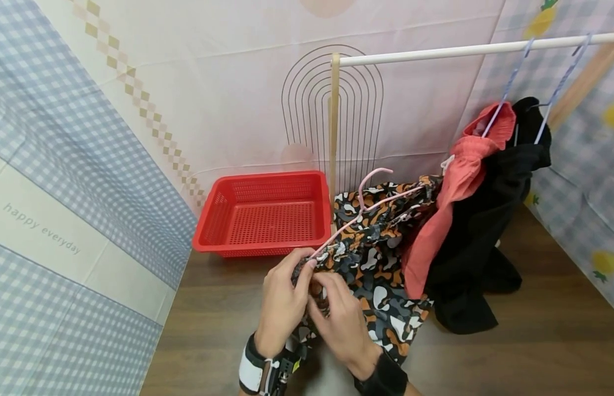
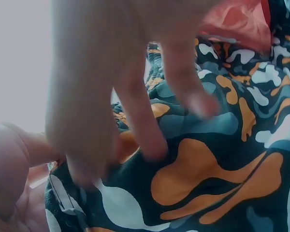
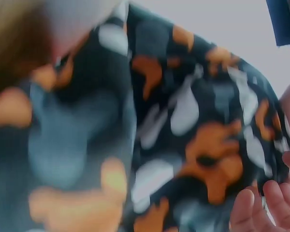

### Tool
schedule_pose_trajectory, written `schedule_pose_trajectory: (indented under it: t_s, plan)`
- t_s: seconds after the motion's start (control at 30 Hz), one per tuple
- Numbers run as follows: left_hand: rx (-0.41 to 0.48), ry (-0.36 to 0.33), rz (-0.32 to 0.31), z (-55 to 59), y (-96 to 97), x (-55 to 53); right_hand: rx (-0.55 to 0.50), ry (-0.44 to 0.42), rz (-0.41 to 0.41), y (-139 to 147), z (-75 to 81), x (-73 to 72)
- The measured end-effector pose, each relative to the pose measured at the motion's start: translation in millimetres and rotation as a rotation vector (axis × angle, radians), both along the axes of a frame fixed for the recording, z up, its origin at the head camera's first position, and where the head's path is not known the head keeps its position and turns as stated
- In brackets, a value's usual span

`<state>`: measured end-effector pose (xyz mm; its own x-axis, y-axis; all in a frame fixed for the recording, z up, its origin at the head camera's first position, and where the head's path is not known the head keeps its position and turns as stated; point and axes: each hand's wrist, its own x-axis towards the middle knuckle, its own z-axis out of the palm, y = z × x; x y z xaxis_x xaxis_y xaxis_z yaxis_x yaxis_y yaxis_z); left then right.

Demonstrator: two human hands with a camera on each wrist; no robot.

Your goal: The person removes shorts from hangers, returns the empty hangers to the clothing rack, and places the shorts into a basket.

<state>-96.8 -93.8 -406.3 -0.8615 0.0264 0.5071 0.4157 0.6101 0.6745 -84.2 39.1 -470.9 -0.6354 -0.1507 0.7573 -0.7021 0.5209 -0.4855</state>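
Pink hanger [image 1: 364, 210] lies across the gathered waistband of camouflage-patterned pants [image 1: 381, 264] in black, orange, grey and white. At the hanger's near end, my left hand [image 1: 282, 297] pinches the waistband between thumb and fingers. Close beside it, my right hand [image 1: 338, 316] grips the same edge with bent fingers. In the left wrist view, blurred fingers [image 2: 145, 140] hang over the printed cloth [image 2: 208, 179]. The right wrist view shows fingertips [image 3: 275, 203] at the edge of the fabric [image 3: 183, 140]; the hanger's end is hidden under the hands.
A red plastic basket [image 1: 267, 220] stands beside the rack's wooden post [image 1: 334, 126]. From the white rail [image 1: 435, 53], coral pants [image 1: 467, 165] and black pants [image 1: 504, 181] hang on blue-white hangers, close against the patterned pants. Fabric curtains [image 1: 227, 88] surround the wooden floor [image 1: 198, 341].
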Motion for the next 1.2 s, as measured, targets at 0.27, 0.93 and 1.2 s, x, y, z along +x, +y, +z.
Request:
schedule_pose_trajectory:
  t_s: [0.27,0.93,1.2]
  plan:
    - [-0.025,0.043,0.015,-0.5,-9.3,-1.1,-0.051,0.117,-0.052,27.5,27.1,-17.0]
    - [-0.146,0.04,-0.045,14.8,-33.5,1.5,-0.087,0.273,-0.159,74.2,71.8,-51.6]
    - [-0.211,0.002,-0.127,24.4,-53.8,0.1,0.018,0.202,-0.036,74.3,84.5,-52.8]
